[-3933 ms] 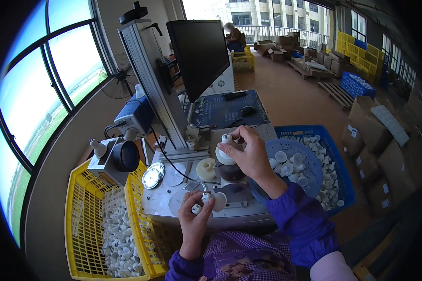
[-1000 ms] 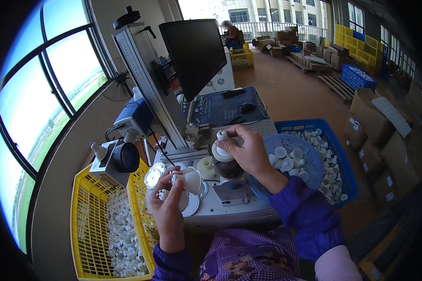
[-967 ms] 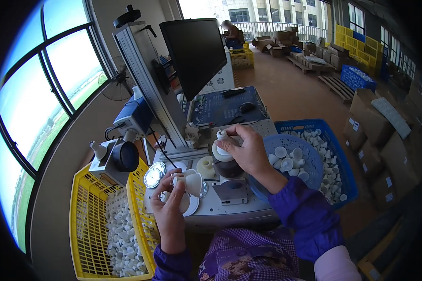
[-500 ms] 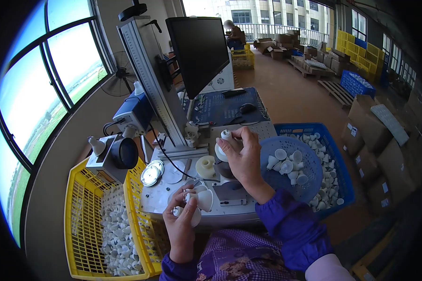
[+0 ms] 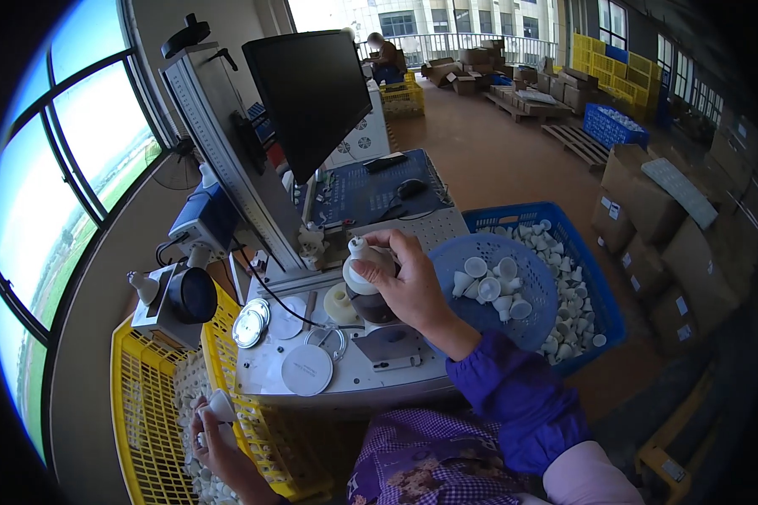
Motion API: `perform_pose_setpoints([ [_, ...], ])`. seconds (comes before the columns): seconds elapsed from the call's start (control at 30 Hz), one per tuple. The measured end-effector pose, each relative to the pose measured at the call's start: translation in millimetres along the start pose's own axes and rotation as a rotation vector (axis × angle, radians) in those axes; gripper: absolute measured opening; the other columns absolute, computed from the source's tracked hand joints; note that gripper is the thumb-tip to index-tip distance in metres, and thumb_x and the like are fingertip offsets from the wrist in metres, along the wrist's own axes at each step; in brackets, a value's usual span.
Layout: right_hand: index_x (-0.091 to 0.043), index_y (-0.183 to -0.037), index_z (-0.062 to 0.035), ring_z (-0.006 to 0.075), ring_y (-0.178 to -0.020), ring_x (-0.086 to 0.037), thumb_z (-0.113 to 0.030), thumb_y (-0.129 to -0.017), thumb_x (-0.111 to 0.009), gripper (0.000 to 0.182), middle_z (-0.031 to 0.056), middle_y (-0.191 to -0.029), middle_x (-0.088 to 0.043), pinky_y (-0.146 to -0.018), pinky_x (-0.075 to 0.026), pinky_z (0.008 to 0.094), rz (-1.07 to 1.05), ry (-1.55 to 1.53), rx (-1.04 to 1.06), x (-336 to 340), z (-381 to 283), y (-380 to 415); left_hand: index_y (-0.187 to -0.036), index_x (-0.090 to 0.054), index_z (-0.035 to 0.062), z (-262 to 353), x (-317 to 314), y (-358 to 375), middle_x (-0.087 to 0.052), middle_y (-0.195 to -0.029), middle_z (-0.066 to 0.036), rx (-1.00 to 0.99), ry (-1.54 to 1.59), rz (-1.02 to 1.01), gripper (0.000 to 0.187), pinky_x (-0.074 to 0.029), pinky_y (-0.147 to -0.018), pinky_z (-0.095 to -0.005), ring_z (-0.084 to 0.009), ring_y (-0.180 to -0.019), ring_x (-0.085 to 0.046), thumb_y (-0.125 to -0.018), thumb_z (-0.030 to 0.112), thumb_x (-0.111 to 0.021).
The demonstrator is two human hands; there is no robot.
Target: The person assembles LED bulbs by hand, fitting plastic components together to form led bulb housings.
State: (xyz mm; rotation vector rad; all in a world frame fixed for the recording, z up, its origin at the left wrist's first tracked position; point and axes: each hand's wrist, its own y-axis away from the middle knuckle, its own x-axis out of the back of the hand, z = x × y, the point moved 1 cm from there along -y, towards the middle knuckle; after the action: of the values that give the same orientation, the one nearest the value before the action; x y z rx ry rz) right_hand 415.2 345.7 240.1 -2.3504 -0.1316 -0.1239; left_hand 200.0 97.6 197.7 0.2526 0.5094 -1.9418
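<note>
My right hand (image 5: 413,282) grips a white bulb housing (image 5: 358,271), its narrow cap end up, above a dark round fixture (image 5: 373,310) on the machine table. Down at the left, my left hand (image 5: 226,461) is closed round white bulb housings (image 5: 221,406), over the yellow basket (image 5: 123,387) that holds many of the same pieces. Beside the right forearm, a blue-purple colander (image 5: 446,257) carries several more housings (image 5: 490,289). It rests on a blue basket (image 5: 619,324) filled with white housings.
A laser head (image 5: 195,295) on a tall metal column (image 5: 219,147) stands at the left. Behind are a monitor (image 5: 312,101) and a mouse (image 5: 411,188). Flat discs (image 5: 306,370) lie on the table. Cartons (image 5: 636,198) stack at the right; a seated person (image 5: 386,61) is far back.
My left hand has moved down and left with its housings, from the table front to over the yellow basket. My right hand has lowered its housing towards the fixture. The view has shifted.
</note>
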Motion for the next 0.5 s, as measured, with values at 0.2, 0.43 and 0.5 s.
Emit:
perform_pose_setpoints([
  [0.2,-0.059,-0.107,-0.0046,0.026,-0.1,-0.055,-0.019,-0.078,-0.071,0.034,0.0124,-0.107,-0.058,-0.084,-0.044,0.036,-0.318,0.254,-0.289,91,58,5,-0.107,-0.06,-0.0063,-25,139,-62,-0.061,-0.101,-0.013,-0.249,-0.433,0.289,0.033,-0.049,-0.081,-0.0296,-0.0182,-0.091,-0.058,-0.088,0.021,-0.063],
  [0.43,-0.06,-0.108,-0.0098,0.0325,-0.102,-0.053,-0.009,-0.067,-0.073,0.043,0.0145,-0.107,-0.054,-0.086,-0.044,0.0416,-0.739,1.069,-0.144,138,118,48,-0.105,-0.061,-0.0053,-104,293,-115,-0.063,-0.091,-0.011,-0.07,-0.647,0.285,0.03,-0.05,-0.073,-0.0265,-0.0151,-0.08,-0.059,-0.083,0.013,-0.069],
  [0.5,-0.059,-0.107,-0.009,0.0334,-0.101,-0.052,-0.007,-0.066,-0.072,0.043,0.015,-0.108,-0.054,-0.085,-0.044,0.0417,-0.741,1.097,-0.1,137,132,51,-0.104,-0.061,-0.0025,-129,317,-122,-0.062,-0.088,-0.009,-0.072,-0.688,0.153,0.027,-0.047,-0.066,-0.0241,-0.0119,-0.075,-0.057,-0.083,0.012,-0.068],
])
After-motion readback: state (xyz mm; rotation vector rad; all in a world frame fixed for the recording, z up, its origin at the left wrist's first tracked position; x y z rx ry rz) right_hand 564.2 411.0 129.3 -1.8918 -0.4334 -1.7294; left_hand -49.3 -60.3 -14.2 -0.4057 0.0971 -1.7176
